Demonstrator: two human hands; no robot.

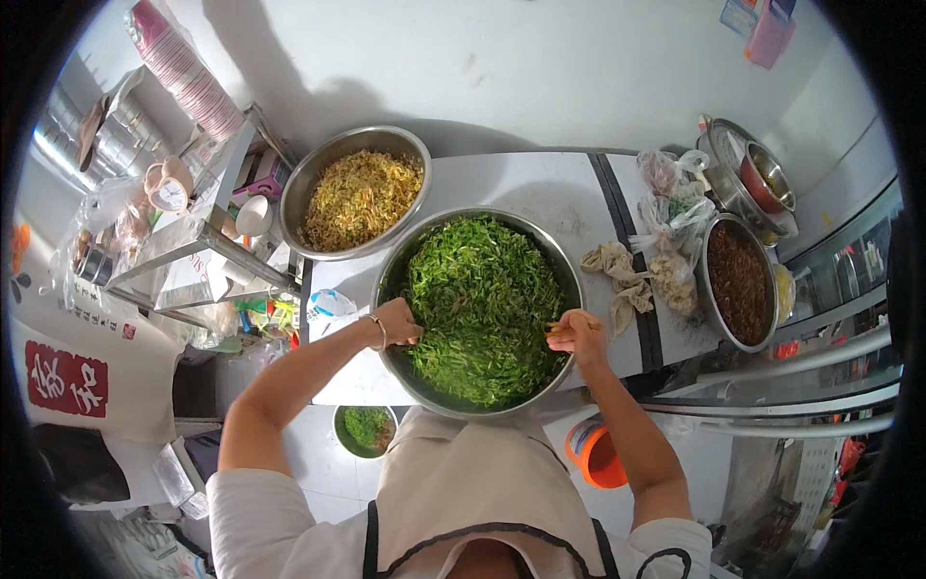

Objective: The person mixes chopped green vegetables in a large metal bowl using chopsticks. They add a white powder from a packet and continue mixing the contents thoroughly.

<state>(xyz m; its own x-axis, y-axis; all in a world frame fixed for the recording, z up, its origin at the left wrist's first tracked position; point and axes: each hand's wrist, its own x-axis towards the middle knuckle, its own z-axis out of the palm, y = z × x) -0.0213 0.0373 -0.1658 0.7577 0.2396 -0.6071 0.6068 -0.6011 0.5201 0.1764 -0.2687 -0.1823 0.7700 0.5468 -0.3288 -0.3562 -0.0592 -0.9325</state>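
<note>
A large steel bowl (576, 289) full of chopped green leafy vegetables (487, 299) stands at the table's front edge, right before me. My left hand (397, 323) is closed at the bowl's left side, over the rim; what its fingers hold, if anything, is hidden. At the right side, my right hand (579, 334) is closed around a thin orange-brown stick (554, 334), whose tip points in over the greens. Most of the stick is covered by my fingers. Some darker bits show among the greens near the middle.
Behind left stands a steel bowl of yellow shredded food (362, 198). To the right are a crumpled cloth (617, 275), plastic bags (672, 232) and a bowl of brown minced food (741, 280). An orange bucket (603, 463) and a smaller bowl of greens (367, 427) sit below. A metal shelf (217, 232) stands left.
</note>
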